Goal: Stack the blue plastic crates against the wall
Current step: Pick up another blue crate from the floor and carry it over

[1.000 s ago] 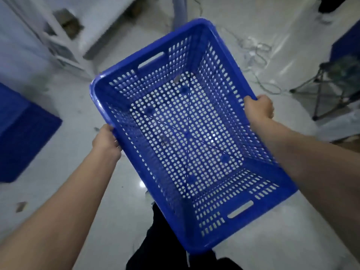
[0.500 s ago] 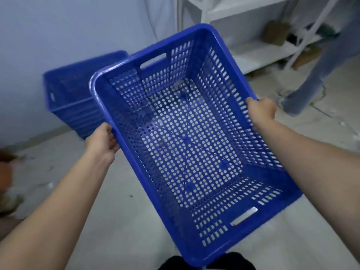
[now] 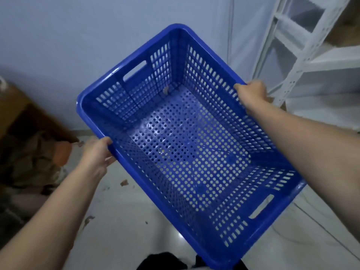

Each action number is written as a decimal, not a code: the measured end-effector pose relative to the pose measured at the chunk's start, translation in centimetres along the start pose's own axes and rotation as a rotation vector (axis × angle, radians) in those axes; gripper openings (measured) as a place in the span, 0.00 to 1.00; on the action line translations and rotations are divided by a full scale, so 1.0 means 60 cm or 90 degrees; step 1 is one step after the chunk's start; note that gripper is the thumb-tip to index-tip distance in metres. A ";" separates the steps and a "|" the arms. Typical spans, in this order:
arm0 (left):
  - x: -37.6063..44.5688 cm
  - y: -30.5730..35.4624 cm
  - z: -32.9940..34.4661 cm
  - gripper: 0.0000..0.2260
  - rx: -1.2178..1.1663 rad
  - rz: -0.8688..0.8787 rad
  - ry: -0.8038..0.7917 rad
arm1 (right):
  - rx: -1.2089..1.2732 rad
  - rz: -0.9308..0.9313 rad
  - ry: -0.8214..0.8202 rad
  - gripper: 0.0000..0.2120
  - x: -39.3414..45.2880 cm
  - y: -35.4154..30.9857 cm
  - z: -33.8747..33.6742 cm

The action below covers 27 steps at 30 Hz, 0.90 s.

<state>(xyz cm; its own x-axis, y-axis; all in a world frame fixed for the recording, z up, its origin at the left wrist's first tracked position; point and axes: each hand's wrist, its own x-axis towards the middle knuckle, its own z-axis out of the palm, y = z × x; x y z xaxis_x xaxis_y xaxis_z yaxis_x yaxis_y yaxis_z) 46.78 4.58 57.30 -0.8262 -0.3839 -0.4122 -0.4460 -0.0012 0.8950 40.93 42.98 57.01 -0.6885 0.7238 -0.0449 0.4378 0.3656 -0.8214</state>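
I hold one blue plastic crate point(image 3: 187, 145) in the air in front of me, open side up, turned diagonally and empty. It has perforated walls and floor and a handle slot at each short end. My left hand point(image 3: 97, 152) grips the rim of its left long side. My right hand point(image 3: 251, 94) grips the rim of the right long side. The crate's far corner points at the pale wall point(image 3: 97, 36). Darker blue shows through the floor holes, and I cannot tell what it is.
A white metal shelf rack point(image 3: 303, 47) stands at the right against the wall. At the left are a brown cardboard box point(image 3: 11, 106) and a heap of crumpled stuff point(image 3: 33, 164). Small scraps lie on the pale glossy floor point(image 3: 124, 221).
My view has swung left and closer to the wall while both hands kept their grip. The crates by the wall, seen half a second ago, are now behind the held crate or out of view.
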 end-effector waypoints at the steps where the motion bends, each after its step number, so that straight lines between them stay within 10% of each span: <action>1: 0.017 0.009 0.007 0.06 -0.002 -0.012 0.018 | -0.010 -0.021 -0.017 0.13 0.033 -0.024 0.023; 27: 0.485 0.191 0.164 0.04 -0.124 -0.218 -0.066 | -0.297 -0.405 -0.132 0.14 0.525 -0.506 0.602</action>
<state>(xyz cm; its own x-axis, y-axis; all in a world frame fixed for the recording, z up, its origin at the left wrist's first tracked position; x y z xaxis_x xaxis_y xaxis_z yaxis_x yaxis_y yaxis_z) 14.21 2.45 53.89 -0.6754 -0.2361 -0.6986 -0.6363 -0.2924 0.7139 -14.95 33.54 60.00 -0.9595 0.1892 0.2085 0.0914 0.9096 -0.4052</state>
